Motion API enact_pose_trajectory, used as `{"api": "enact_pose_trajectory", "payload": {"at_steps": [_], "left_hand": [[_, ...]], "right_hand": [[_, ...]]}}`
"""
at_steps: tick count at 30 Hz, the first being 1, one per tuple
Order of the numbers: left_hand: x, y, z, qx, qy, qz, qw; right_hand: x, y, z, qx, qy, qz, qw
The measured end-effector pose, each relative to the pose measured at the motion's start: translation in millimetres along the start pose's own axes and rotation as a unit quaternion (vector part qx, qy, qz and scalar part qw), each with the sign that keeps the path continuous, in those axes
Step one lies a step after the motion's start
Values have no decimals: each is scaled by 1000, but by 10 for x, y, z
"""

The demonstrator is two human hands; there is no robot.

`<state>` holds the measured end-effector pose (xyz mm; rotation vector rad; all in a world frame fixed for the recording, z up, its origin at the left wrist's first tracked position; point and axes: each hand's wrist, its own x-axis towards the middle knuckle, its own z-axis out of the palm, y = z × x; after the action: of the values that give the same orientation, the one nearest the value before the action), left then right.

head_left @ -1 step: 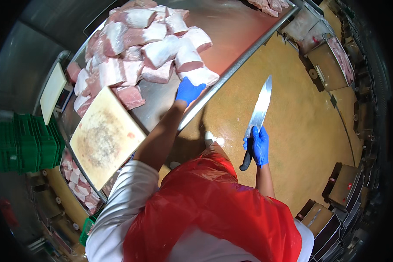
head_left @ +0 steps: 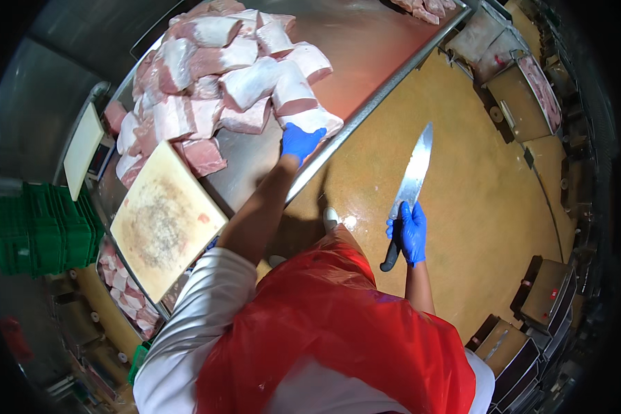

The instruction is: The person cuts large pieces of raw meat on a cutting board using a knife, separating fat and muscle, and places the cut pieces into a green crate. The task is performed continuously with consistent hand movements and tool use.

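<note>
My left hand [head_left: 301,141], in a blue glove, reaches over the steel table [head_left: 366,48] and grips the near end of a pale piece of meat [head_left: 322,121]. That piece lies by the table's edge, at the front right of a large heap of raw, white-fatted meat chunks [head_left: 245,83]. Out over the floor to the right, my right hand [head_left: 412,233], gloved in blue too, is closed round the dark handle of a long knife [head_left: 414,169]. Its broad blade points away from me, slightly to the right.
A stained white cutting board [head_left: 165,221] sits at the table's near left corner. Beyond it stand another white board [head_left: 83,148] and stacked green crates [head_left: 45,228]. Below is a bin of meat pieces [head_left: 125,286]. Carts with boxes [head_left: 524,100] line the right side.
The view has shifted very slightly. Both hands keep their holds, and the meat heap looks the same.
</note>
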<state>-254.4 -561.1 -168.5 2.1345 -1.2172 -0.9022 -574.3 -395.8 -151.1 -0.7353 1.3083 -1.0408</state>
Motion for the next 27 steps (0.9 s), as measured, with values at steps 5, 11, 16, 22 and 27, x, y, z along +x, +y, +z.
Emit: {"api": "enact_pose_trajectory", "payload": {"at_steps": [5, 11, 16, 22, 27], "left_hand": [[588, 653, 588, 105, 160, -366, 911], [675, 644, 541, 129, 131, -316, 931], [727, -10, 171, 224, 73, -173, 956], [212, -496, -127, -94, -86, -208, 970], [-641, -645, -211, -349, -144, 13, 926]], "right_hand": [[428, -44, -517, 27, 30, 16, 999], [626, -164, -815, 33, 34, 25, 999], [836, -115, -740, 23, 5, 33, 999], [1075, -129, -573, -7, -24, 58, 998], [1376, -173, -422, -46, -89, 35, 994]]}}
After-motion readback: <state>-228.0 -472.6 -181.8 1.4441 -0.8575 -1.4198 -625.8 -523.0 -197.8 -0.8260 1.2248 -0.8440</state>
